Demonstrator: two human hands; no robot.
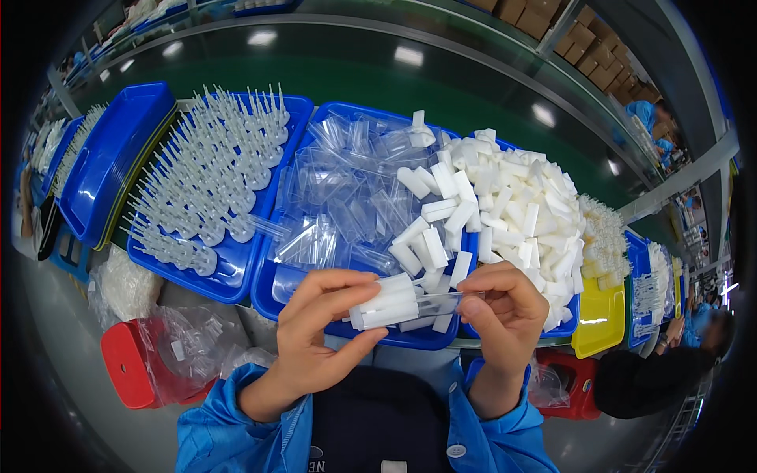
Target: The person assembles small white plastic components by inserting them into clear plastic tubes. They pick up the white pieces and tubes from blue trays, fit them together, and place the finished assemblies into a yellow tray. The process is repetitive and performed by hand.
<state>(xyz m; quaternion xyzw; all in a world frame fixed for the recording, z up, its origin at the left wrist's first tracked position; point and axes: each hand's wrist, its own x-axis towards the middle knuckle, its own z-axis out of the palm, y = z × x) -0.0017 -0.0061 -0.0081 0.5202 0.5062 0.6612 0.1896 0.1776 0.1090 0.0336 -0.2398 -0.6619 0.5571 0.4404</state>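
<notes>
Between thumb and fingers, my left hand (pixel 327 327) grips a short, thick clear plastic tube with white ribbed filling (pixel 388 303), held level in front of me. My right hand (pixel 503 311) pinches the right end of a thin clear plastic piece (pixel 438 303), whose left end meets the white filling. Whether that piece enters the tube or lies against it, I cannot tell. Just beyond my hands, a blue tray (pixel 266 290) holds loose clear plastic pieces (pixel 339 189). White oblong foam-like blocks (pixel 524 213) are heaped to its right, some spilling onto the clear pieces.
At left, a blue tray (pixel 229 290) bears rows of white thin-tipped parts (pixel 213 169), beside stacked blue trays (pixel 118 158). A yellow tray (pixel 601 319) stands right. Behind runs a green conveyor belt (pixel 347 63). Red stools (pixel 126 366) flank me; a co-worker's dark sleeve (pixel 654 382) shows right.
</notes>
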